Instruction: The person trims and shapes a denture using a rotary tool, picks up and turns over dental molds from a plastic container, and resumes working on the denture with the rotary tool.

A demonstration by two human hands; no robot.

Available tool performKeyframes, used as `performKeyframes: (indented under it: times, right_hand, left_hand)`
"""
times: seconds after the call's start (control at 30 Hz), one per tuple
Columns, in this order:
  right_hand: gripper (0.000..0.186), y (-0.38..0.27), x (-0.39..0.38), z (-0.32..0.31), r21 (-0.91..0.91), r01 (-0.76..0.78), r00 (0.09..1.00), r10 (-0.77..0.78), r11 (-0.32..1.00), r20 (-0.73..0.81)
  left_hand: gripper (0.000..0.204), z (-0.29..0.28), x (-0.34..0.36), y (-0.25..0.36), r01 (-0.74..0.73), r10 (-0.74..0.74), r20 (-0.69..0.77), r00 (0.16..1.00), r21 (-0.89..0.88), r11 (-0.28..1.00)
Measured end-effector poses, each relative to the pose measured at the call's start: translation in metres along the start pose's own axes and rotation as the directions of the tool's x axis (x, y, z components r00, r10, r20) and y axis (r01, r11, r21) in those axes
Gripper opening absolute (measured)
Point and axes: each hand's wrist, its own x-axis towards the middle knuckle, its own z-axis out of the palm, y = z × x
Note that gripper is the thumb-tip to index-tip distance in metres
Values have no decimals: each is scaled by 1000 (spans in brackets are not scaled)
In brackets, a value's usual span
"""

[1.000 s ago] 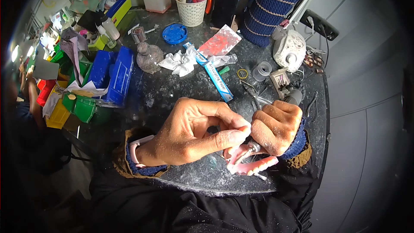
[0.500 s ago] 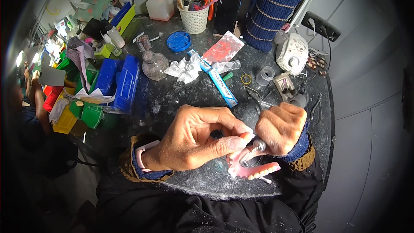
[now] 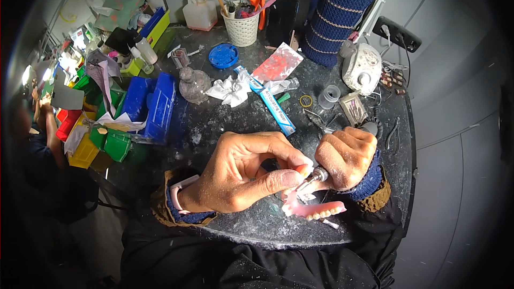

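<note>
Pinched in the left hand (image 3: 241, 174) is a pink denture (image 3: 304, 210); far beyond lies a lettered blue-and-white box (image 3: 274, 108). The right hand (image 3: 345, 158), knuckles up, grips a metal handpiece (image 3: 320, 175).

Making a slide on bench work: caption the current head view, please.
Over a dusty bench, the left grip holds a pink denture while the right grip holds a metal-tipped tool against it or close by.

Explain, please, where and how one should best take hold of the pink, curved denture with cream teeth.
Probably by the free arm of the pink, curved denture, coming from the person's near side: this arm juts rightward, clear of the left hand, whereas the right hand and silver metal tool crowd the far side.
</note>
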Motion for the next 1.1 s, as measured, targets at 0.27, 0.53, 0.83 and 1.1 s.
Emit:
performKeyframes:
  times: [0.27, 0.53, 0.83, 1.1]
  right_hand:
    - [35, 3, -1, 4, 74, 139, 990, -138, 988, -16]
    - [33, -3, 2, 9, 85, 91, 995, -88, 992, -45]
    - [23, -3, -1, 11, 78, 97, 995, -94, 992, -37]
    - [21, -3, 0, 13, 112, 103, 992, -94, 988, -79]
  left_hand:
    - [16, 2, 0, -2, -17, 18, -9, 1000, 28, 999]
    - [18, 4, -1, 1, 73, -70, -55, 996, 46, 996]
    - [16, -1, 0, -3, 24, -24, -1, 1000, 83, 996]
    - [19, 4, 0, 2, 104, -101, -35, 994, 68, 992]
